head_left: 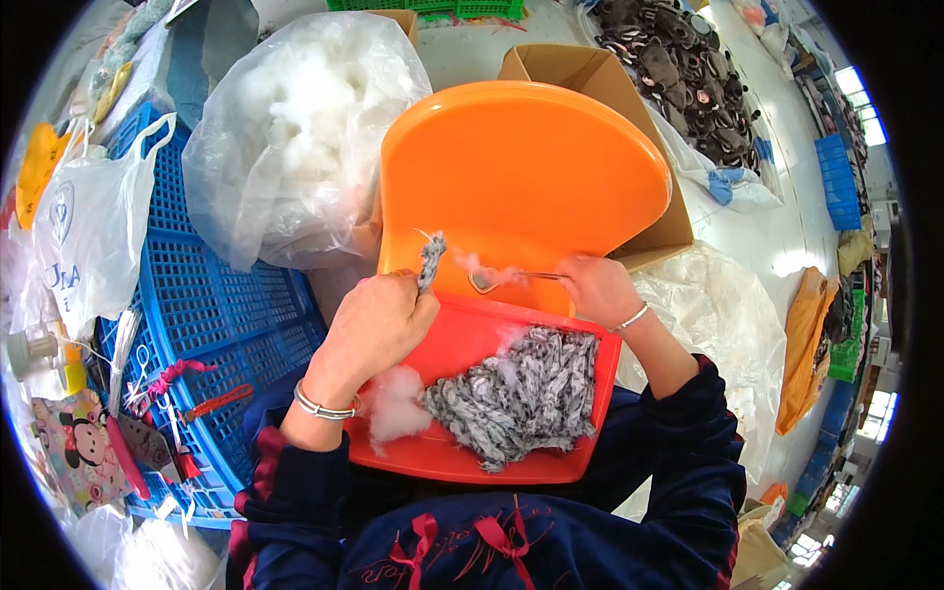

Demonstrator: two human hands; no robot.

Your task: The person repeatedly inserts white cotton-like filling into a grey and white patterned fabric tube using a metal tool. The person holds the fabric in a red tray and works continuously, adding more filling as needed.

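My left hand (379, 320) is closed around a small grey fluffy plush piece (432, 260), whose end sticks up above the fist. To its right, my right hand (600, 288) grips a slender metal tool (541, 275) with a loop at its far end. A thin tuft of white stuffing (501, 275) lies against that loop, apart from the plush piece. Below both hands, a red plastic tray (531, 472) rests on my lap. A pile of grey fluffy plush pieces (526, 393) fills its middle and right. White stuffing (396, 405) lies at the tray's left.
An orange plastic chair (521, 167) stands in front of me, with a cardboard box (575, 67) behind it. A clear bag of white stuffing (315, 118) is at far left. Blue plastic crates (206, 295) line my left side. Dark plush pieces (678, 69) are heaped at far right.
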